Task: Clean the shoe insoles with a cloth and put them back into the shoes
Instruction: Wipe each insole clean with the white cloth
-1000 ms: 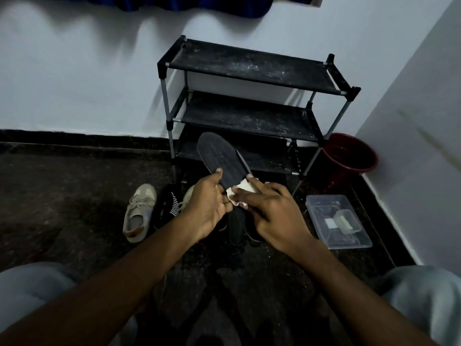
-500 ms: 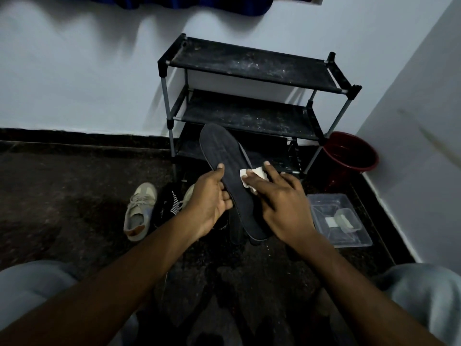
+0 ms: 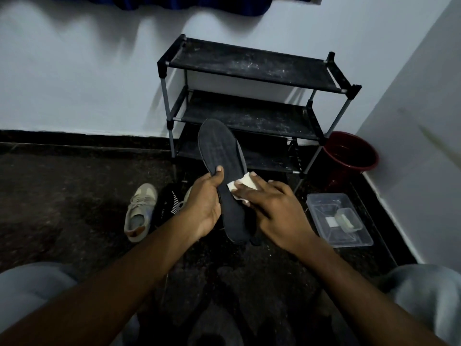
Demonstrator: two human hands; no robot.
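Observation:
A long dark grey insole (image 3: 220, 156) is held up in front of the shoe rack, toe end pointing away from me. My left hand (image 3: 203, 204) grips its left edge, thumb on the top face. My right hand (image 3: 272, 208) presses a small white cloth (image 3: 243, 185) against the middle of the insole with the fingers stretched over it. A second dark insole edge shows behind the first. On the floor to the left lie a beige sneaker (image 3: 138, 213) and a black shoe with white stripes (image 3: 166, 204).
A black three-shelf shoe rack (image 3: 252, 71) stands against the white wall. A dark red bucket (image 3: 350, 156) sits in the right corner. A clear plastic tray (image 3: 340, 221) with small items lies on the dark floor at right. My knees frame the bottom corners.
The insole has risen a little and tilted more upright. My right hand slid the cloth along the insole, back from the middle-upper part toward the centre.

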